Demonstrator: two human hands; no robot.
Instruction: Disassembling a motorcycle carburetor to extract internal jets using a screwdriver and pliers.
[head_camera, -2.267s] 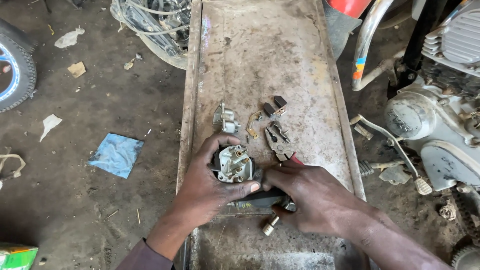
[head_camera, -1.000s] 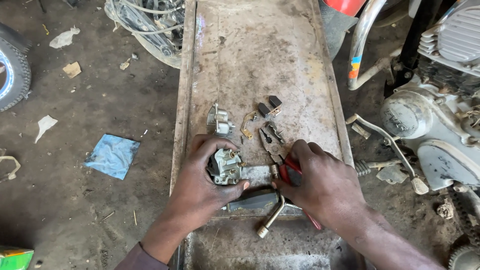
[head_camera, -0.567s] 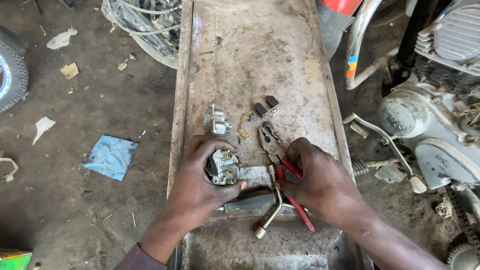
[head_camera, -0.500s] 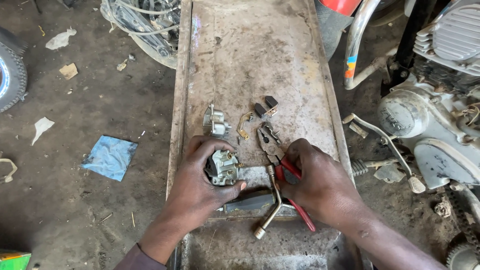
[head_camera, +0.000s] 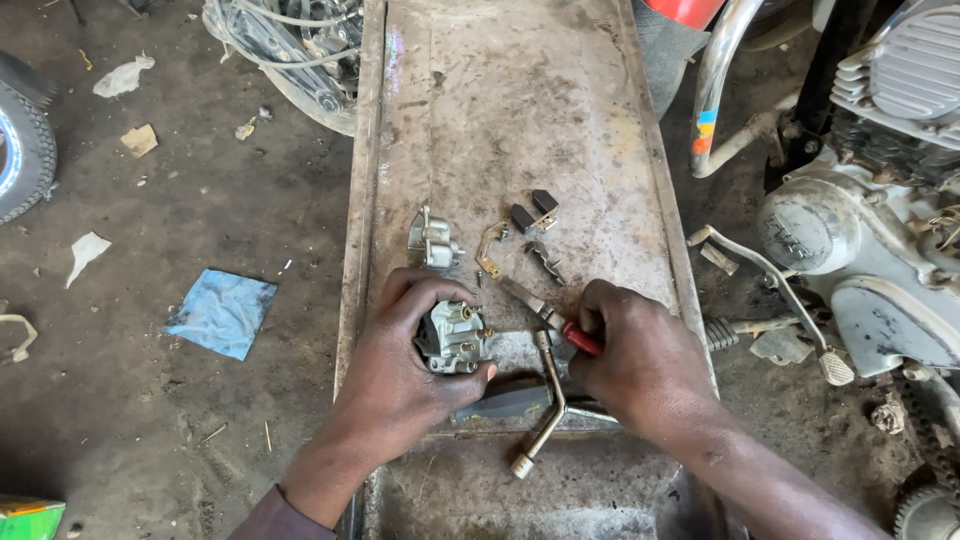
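Bench (head_camera: 520, 130), head view: long, worn metal surface running away from the person, stained and dusty. All places below are given relative to it.

Left hand (head_camera: 400, 375) at the near end of the bench, left of centre, fingers curled and clamped around a small grey metal carburettor body (head_camera: 452, 337); brass fittings show on its upper face. The part sits in the palm, just above the bench top.

Right hand (head_camera: 645, 365) at the near end, right of centre, closed on the red-handled pliers (head_camera: 565, 328). Only a bit of red grip shows by the thumb; the steel nose points up the bench toward the left hand. A Y-shaped socket wrench (head_camera: 545, 400) lies flat between the two hands, one arm reaching toward the near edge.

Mid-bench, just beyond the hands: a small grey metal casting (head_camera: 432, 240), a bent brass piece (head_camera: 488, 250), two dark blocks (head_camera: 533, 210).

Right of the bench: a motorcycle engine (head_camera: 880, 210) with a kick lever. Left of the bench, on the dirt floor: a blue rag (head_camera: 222, 312) and a tyre (head_camera: 22, 140) at the frame edge.
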